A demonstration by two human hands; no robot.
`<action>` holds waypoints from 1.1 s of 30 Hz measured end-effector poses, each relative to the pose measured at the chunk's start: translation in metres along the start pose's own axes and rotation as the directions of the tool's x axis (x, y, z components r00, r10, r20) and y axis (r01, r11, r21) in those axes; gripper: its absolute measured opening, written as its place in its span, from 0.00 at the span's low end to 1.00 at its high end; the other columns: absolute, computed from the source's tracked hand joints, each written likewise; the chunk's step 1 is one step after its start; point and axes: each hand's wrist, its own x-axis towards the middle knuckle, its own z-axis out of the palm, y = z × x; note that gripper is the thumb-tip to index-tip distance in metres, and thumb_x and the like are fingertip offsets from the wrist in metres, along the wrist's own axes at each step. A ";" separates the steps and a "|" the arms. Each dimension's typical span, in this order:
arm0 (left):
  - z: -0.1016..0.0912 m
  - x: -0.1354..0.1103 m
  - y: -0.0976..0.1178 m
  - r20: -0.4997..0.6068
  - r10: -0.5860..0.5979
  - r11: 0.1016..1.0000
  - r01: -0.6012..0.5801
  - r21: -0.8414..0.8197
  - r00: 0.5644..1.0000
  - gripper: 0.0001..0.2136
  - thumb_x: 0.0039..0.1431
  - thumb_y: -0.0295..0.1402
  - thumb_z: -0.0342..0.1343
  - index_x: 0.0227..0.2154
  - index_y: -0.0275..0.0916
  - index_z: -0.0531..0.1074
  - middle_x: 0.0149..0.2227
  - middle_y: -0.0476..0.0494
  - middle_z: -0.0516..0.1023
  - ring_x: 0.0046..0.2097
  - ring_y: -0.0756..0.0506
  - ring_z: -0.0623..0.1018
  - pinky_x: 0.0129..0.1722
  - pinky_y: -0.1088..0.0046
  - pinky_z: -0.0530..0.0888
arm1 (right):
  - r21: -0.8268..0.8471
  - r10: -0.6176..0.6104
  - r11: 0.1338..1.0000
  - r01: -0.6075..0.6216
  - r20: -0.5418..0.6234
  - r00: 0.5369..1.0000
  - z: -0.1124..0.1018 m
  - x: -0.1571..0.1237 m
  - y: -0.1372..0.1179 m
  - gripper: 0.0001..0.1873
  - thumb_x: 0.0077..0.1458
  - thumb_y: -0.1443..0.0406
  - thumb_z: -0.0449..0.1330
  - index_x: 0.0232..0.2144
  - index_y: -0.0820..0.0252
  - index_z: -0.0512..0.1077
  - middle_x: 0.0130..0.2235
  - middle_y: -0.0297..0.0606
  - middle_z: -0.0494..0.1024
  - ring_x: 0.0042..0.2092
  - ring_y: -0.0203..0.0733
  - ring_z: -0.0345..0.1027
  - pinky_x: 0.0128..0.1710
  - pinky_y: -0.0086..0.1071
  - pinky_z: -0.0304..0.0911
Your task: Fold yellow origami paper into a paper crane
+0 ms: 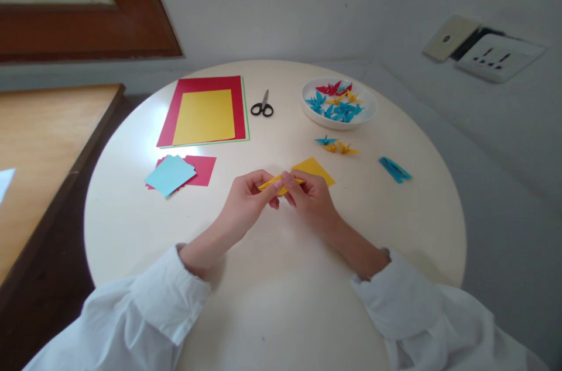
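Note:
A small folded yellow paper (281, 185) is held between my two hands above the middle of the round table. My left hand (252, 192) pinches its left part, thumb on top. On its right part the thumb and fingers of my right hand (312, 195) are closed; fingers cover much of the folds. Just behind my right hand lies a flat yellow paper square (314, 169). Beyond it sit a blue paper crane (326, 140) and two small yellow folded pieces, one of them a yellow paper crane (346, 149).
A white dish (373, 105) of red, yellow and blue cranes stands at the back right. Black-handled scissors (262, 107) lie near large red (169, 125) and yellow sheets (205, 116). Light-blue (170, 175) and pink squares (206, 171) are at left, blue folded strips (394, 169) at right.

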 end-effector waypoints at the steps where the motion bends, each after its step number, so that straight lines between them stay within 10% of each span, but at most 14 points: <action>1: -0.001 0.000 -0.001 0.028 -0.006 1.000 0.007 -0.020 1.000 0.13 0.49 0.41 0.60 0.21 0.35 0.69 0.19 0.52 0.69 0.23 0.53 0.69 0.26 0.76 0.66 | 0.005 0.001 1.000 -0.001 0.004 1.000 0.000 0.000 -0.001 0.27 0.53 0.46 0.52 0.15 0.58 0.56 0.15 0.26 0.56 0.19 0.28 0.48 0.18 0.27 0.46; 12: -0.003 -0.003 0.003 0.230 -0.005 0.998 0.020 -0.066 0.973 0.15 0.56 0.42 0.55 0.22 0.36 0.67 0.22 0.50 0.69 0.25 0.53 0.68 0.27 0.75 0.64 | 0.208 0.088 0.971 -0.114 0.130 0.988 -0.002 -0.002 0.000 0.26 0.51 0.45 0.53 0.17 0.59 0.61 0.14 0.26 0.61 0.17 0.29 0.54 0.17 0.26 0.50; 33: 0.000 -0.004 0.002 0.203 -0.020 0.982 0.058 -0.179 0.979 0.19 0.51 0.47 0.57 0.17 0.37 0.63 0.18 0.51 0.66 0.24 0.51 0.70 0.27 0.72 0.65 | 0.294 0.110 0.944 -0.151 0.151 0.982 -0.001 -0.002 0.002 0.25 0.51 0.46 0.54 0.17 0.60 0.63 0.15 0.29 0.65 0.17 0.28 0.56 0.16 0.25 0.50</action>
